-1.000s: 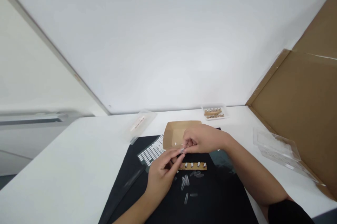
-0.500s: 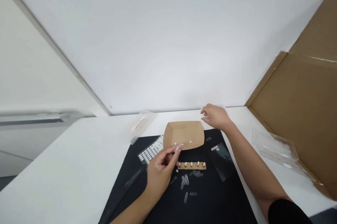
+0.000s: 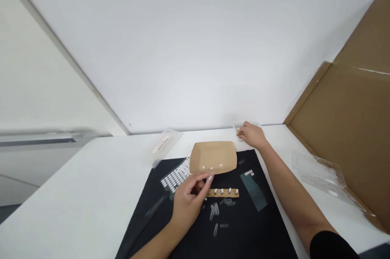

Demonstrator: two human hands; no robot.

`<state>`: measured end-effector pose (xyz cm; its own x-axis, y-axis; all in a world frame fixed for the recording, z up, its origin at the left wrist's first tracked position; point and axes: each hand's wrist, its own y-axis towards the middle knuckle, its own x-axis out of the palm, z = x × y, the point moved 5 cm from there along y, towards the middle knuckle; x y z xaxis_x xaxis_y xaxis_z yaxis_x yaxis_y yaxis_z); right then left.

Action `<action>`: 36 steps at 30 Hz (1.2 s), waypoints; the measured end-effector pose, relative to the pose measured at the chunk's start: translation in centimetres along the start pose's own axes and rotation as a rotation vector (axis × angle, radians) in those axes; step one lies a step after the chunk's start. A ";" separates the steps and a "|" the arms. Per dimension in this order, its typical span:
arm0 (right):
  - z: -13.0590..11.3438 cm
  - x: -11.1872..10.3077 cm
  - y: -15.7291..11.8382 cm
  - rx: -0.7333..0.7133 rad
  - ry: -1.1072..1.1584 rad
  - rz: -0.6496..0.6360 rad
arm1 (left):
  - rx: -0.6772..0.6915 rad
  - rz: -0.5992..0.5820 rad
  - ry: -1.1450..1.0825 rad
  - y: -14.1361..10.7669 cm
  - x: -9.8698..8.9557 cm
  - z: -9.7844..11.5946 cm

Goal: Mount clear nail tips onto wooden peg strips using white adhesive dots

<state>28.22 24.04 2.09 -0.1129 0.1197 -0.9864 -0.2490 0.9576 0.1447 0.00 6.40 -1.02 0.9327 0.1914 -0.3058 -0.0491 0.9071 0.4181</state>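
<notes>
My left hand (image 3: 189, 196) is raised over the black mat, thumb and fingertips pinched together; whatever sits between them is too small to make out. Just beyond it is a brown paper tray (image 3: 213, 153) with a few small white pieces near its front edge. Behind the hand lies a tan strip (image 3: 224, 193) bearing several upright white-topped pegs, its left end hidden. My right hand (image 3: 252, 134) reaches to a small clear container (image 3: 236, 128) by the wall, fingers closed down inside it; what they grip is hidden. Clear nail tips (image 3: 215, 209) lie loose before the strip.
A sheet of white adhesive tabs (image 3: 175, 175) lies left on the black mat (image 3: 243, 234), and a dark green sheet (image 3: 254, 192) with several tabs lies right. A translucent case (image 3: 164, 145) rests at the back left. Clear plastic boxes (image 3: 319, 165) and an open cardboard box (image 3: 347, 129) stand right.
My right hand has dipped its fingers into the small container by the wall. My left hand has shifted slightly right and toward me, still pinched.
</notes>
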 end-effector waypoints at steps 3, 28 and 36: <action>0.1 -0.2 0.0 -0.007 -0.008 0.004 | 0.010 -0.010 0.004 0.0 0.1 -0.1; -8.5 -8.9 -16.0 -0.595 0.429 0.574 | 0.375 0.084 -0.057 -1.4 -0.2 2.5; -7.5 -2.5 -24.9 -0.402 0.726 0.363 | 0.510 0.081 -0.146 -2.5 -0.1 2.9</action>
<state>27.45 -2.04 1.55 -0.7948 0.0715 -0.6026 -0.3818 0.7130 0.5881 1.02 3.05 0.47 0.9749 0.1664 -0.1480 0.0225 0.5876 0.8089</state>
